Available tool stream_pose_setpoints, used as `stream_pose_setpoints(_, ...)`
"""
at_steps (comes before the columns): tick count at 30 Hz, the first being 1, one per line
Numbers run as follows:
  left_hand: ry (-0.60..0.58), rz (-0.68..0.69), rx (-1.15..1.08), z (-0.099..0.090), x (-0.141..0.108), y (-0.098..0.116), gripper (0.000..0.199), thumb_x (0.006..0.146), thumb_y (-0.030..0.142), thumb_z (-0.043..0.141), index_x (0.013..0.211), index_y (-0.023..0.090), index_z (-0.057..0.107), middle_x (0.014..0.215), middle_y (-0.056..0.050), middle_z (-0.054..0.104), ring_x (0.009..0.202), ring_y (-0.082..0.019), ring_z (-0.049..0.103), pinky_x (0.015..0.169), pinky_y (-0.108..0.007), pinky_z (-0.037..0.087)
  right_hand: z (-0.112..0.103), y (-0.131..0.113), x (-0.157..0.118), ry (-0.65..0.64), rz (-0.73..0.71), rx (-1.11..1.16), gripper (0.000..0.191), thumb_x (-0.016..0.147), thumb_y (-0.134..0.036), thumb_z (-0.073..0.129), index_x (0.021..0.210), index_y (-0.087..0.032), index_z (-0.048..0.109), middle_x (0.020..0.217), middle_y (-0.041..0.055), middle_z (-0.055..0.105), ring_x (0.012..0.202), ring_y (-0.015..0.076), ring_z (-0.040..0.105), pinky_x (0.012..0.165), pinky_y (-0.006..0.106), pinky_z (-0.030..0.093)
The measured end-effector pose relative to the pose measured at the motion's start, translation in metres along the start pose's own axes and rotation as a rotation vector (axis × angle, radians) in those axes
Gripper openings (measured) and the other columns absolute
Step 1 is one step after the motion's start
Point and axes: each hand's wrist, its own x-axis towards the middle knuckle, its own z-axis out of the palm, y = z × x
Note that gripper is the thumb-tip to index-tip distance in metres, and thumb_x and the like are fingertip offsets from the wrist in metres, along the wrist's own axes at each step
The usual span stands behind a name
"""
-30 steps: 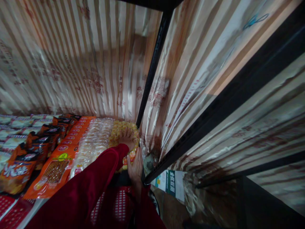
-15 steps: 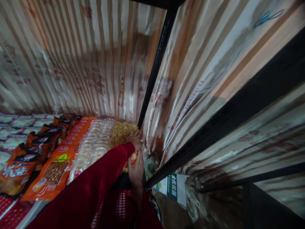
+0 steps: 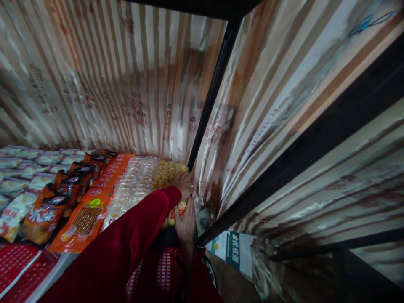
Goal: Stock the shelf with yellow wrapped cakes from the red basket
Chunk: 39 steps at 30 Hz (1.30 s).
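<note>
Left hand [image 3: 183, 185]: lying flattened on yellow packs [image 3: 167, 171], near black post [image 3: 210, 101].
Right hand [image 3: 187, 219]: bracing their side, thumb spreading.
Clear packs [image 3: 134, 181]: lying alongside.

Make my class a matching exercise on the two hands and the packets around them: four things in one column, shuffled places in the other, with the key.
Things
1. clear packets
2. left hand
3. yellow packets
4. right hand

Places
A. partly covered by the hands
B. the nearer of the two hands to the wearer
C. between the flat orange packets and the yellow ones
D. the farther of the two hands from the wearer

Right pairs: 1-C, 2-D, 3-A, 4-B
</note>
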Motion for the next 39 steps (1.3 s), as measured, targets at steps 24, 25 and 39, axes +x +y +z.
stream_pose_setpoints(24,0.186,-0.216,0.028,0.036,-0.211,0.024,0.06,0.082,0.031,0.048,0.138,0.009,0.039,0.149,-0.018,0.024,0.14,-0.031,0.015,0.112,-0.052,0.019,-0.005,-0.007,0.004,-0.018,0.062,0.109,0.075,0.087,-0.056,0.032,0.14,-0.002,0.029,0.145,0.0232,0.031,0.136,0.028,0.025,0.108,0.046,0.025)
stream_pose_setpoints(25,0.179,-0.201,0.036,0.036,-0.212,0.02,0.06,0.083,0.03,0.047,0.138,0.009,0.039,0.149,-0.018,0.024,0.14,-0.031,0.015,0.112,-0.052,0.019,-0.005,-0.006,0.005,-0.016,0.061,0.112,0.075,0.087,-0.056,0.032,0.14,-0.002,0.03,0.145,0.0234,0.03,0.136,0.0281,0.025,0.108,0.046,0.025)
stream_pose_setpoints(39,0.149,-0.13,0.05,0.035,-0.223,0.022,0.054,0.085,0.03,0.044,0.135,0.009,0.044,0.148,-0.016,0.026,0.139,-0.028,0.02,0.113,-0.05,0.019,-0.017,-0.023,-0.049,-0.051,-0.018,0.007,0.062,0.093,-0.046,0.023,0.143,-0.009,0.029,0.15,0.016,0.025,0.139,0.0244,0.02,0.108,0.047,0.028)
